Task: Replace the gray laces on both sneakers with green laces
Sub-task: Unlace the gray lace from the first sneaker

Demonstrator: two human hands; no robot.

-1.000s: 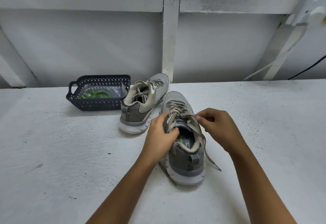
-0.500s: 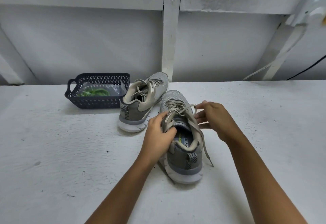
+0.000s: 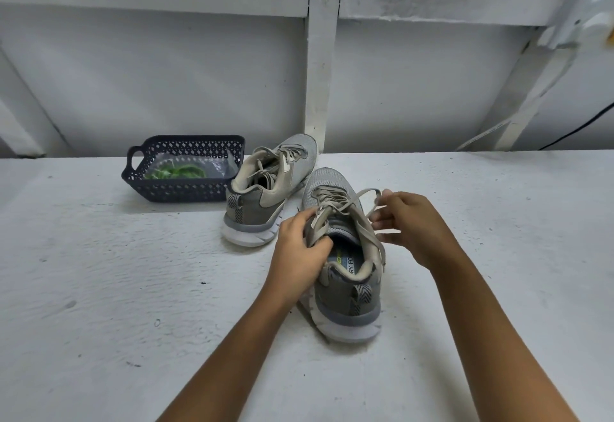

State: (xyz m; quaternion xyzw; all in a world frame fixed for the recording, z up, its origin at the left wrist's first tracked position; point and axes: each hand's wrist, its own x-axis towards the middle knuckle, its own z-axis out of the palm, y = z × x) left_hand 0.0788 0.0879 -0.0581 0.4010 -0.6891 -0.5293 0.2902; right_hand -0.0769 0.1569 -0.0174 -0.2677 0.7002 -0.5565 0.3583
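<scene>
As left hand (image 3: 295,248) grips sneaker (image 3: 349,303), insole (image 3: 345,262): "RY FO"

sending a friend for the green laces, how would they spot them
On the white table, look back left by the wall for the dark blue lattice basket. The green laces lie inside it in clear plastic, the only bright green next to the gray sneaker.

Shed-like workroom, whitewashed timber-framed wall (image 3: 166,72), rough painted bench (image 3: 99,288)
</scene>
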